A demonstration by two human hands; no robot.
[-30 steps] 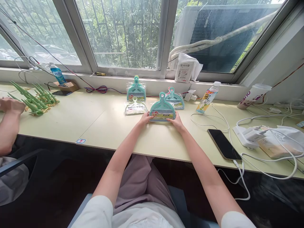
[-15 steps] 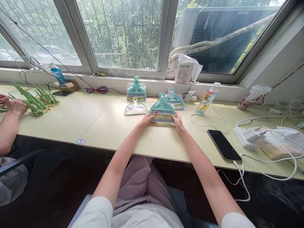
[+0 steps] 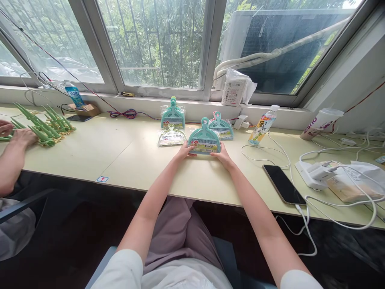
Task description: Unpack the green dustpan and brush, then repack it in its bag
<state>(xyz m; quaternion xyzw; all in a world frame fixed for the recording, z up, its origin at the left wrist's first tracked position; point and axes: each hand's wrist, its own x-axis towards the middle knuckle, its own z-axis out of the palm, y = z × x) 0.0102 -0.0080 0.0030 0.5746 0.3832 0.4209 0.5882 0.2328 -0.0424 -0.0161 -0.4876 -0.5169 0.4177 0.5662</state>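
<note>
I count four packaged teal dustpan sets on the table [image 3: 90, 154]. My left hand [image 3: 185, 150] and right hand [image 3: 221, 155] pinch the nearest set [image 3: 204, 141] by its lower corners, fingers curled closed on it. It stands tilted, loop handle up, colourful label below, just right of the flat clear-wrapped set [image 3: 171, 137].

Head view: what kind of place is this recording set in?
Probably a shared indoor workbench along a window, not a home kitchen or shop. A long pale-yellow table runs under large windows, packaged teal mini dustpan-and-brush sets sit in a group, and another person's hand handles green plastic pieces.
</note>
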